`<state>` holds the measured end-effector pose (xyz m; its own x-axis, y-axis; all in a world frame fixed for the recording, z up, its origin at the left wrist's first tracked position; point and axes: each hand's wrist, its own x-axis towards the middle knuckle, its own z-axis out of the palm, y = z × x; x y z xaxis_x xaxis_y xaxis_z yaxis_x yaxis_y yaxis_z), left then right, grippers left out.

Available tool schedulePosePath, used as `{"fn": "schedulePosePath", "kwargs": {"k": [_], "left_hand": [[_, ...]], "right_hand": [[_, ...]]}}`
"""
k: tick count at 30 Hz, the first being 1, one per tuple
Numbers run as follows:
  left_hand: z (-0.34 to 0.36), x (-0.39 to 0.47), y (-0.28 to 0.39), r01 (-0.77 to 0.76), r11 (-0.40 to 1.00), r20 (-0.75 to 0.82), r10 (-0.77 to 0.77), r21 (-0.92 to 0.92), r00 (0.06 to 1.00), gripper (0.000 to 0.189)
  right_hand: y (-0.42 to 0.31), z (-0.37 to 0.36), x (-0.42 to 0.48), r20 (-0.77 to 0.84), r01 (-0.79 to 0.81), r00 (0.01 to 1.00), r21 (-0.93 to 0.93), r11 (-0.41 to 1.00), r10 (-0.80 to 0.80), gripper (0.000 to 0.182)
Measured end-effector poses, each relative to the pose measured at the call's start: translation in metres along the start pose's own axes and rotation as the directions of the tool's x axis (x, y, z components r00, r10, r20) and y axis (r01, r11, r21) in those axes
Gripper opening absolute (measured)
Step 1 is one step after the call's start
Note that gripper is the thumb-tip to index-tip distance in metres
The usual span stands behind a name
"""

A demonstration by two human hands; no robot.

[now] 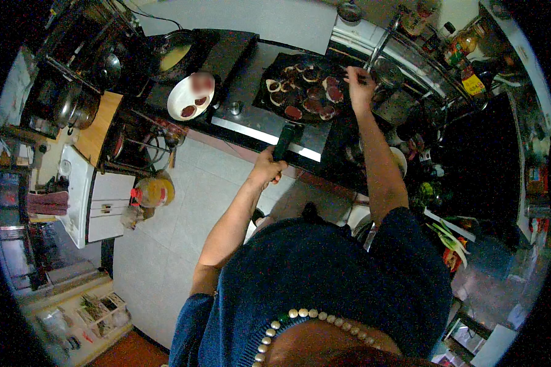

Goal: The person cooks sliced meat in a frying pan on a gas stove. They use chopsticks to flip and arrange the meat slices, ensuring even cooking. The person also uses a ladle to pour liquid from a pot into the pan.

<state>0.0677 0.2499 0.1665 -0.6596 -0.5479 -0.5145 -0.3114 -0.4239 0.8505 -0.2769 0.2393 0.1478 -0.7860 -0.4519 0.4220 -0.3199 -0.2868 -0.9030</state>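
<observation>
A dark square griddle pan [298, 108] sits on the stove, with several slices of reddish meat [294, 112] and pale rings, perhaps onion [310, 75], spread in it. My left hand [267, 167] is closed around the pan's dark handle [285, 139]. At the pan's right edge is my right hand [361, 82], its fingers bent; whether something thin is between the fingertips I cannot tell. Left of the pan stands a white oval dish [178, 98] holding a few slices of meat [188, 111], its upper part blurred.
A dark wok [158, 64] with yellowish liquid stands at the back left. A metal stove knob [235, 108] is between dish and pan. A wire rack [413, 50] borders the right side. On the floor at left stands a large oil bottle [154, 192] near a white cabinet [105, 206].
</observation>
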Motion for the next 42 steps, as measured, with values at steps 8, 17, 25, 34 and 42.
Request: {"fn": "schedulePosePath", "kwargs": {"k": [8,17,25,34,42], "left_hand": [[0.000,0.003,-0.001,-0.026,0.999,0.007,0.026,0.025,1.000,0.038],[-0.001,0.006,-0.011,-0.059,0.998,-0.009,0.059,0.013,0.998,0.037],[-0.001,0.007,-0.014,-0.056,0.997,0.020,0.057,-0.044,0.998,0.038],[-0.004,0.009,-0.013,-0.033,0.999,0.009,0.033,0.004,0.999,0.036],[0.002,0.002,-0.003,-0.048,0.999,-0.018,0.047,-0.026,0.999,0.039]], "right_hand": [[0.010,0.006,0.016,0.270,0.165,0.960,-0.353,0.921,-0.068,0.019],[-0.039,-0.030,0.008,0.146,-0.115,0.982,-0.046,0.992,0.120,0.021],[-0.051,-0.032,-0.033,0.216,-0.024,0.975,-0.158,0.987,0.058,0.014],[-0.055,-0.034,-0.035,0.378,0.196,0.916,-0.126,0.972,-0.136,0.007],[-0.033,-0.044,-0.035,0.522,0.311,0.828,-0.125,0.942,-0.204,0.009]]}}
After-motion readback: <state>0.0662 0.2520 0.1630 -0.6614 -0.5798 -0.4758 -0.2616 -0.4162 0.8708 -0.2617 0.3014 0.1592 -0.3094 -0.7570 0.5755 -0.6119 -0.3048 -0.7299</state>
